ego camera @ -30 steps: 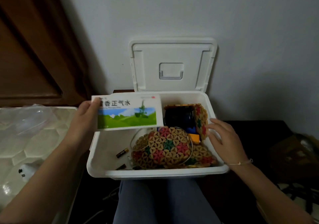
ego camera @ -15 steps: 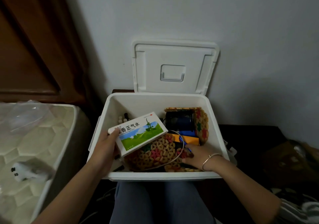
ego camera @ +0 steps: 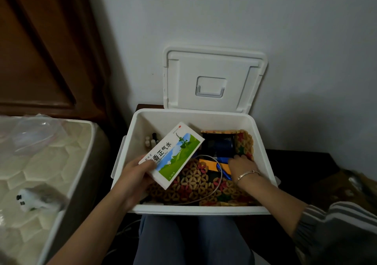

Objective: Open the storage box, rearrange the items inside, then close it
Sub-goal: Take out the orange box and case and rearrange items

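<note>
Head view: storage box [ego camera: 263, 142] open, mid-rearrange.
Grips the medicine carton [ego camera: 173, 156] in the left hand [ego camera: 132, 177], thumb on top, now lowered from above the rim into the box's left side over woven mats [ego camera: 193, 185]; digs the right hand [ego camera: 242, 168] in at the right, grasp impossible to tell; placing likely next.

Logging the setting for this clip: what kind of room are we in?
Most likely a home bedroom. A quilted mattress lies at the left, a dark wooden door, or wardrobe front, stands behind it, and household odds and ends fill the storage box set against a plain wall.
</note>
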The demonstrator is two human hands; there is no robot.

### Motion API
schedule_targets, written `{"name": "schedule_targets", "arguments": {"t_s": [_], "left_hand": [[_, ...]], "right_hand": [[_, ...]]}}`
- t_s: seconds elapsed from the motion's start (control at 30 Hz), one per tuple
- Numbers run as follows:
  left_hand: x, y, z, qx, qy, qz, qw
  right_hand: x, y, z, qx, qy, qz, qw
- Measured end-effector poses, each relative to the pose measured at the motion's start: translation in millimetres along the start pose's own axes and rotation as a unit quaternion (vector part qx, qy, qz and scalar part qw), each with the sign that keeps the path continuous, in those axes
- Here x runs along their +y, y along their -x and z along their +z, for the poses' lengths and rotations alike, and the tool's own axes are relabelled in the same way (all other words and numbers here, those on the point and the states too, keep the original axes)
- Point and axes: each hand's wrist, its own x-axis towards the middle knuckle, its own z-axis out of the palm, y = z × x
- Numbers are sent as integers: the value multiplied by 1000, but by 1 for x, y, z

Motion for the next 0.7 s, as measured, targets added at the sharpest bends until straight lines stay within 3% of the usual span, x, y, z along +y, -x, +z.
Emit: {"name": "schedule_targets", "arguments": {"t_s": [0.23,0.33,0.5,0.6,0.7], "left_hand": [[-3,-4,-5,4,38,-32,999],[-5,-5,-4,3,36,-48,998],[-5,-5,-5,-1,71,-53,996],[-3,-1,-4,-8,56,-57,997],[1,3,0,-46,47,-65,996]], "right_hand": [[12,40,-21,138,17,-43,989],[27,63,-28,177,-60,-29,982],[42,85,-38,177,-188,7,966],[49,91,-39,177,-326,7,929],[50,93,-43,174,-475,24,862]]}}
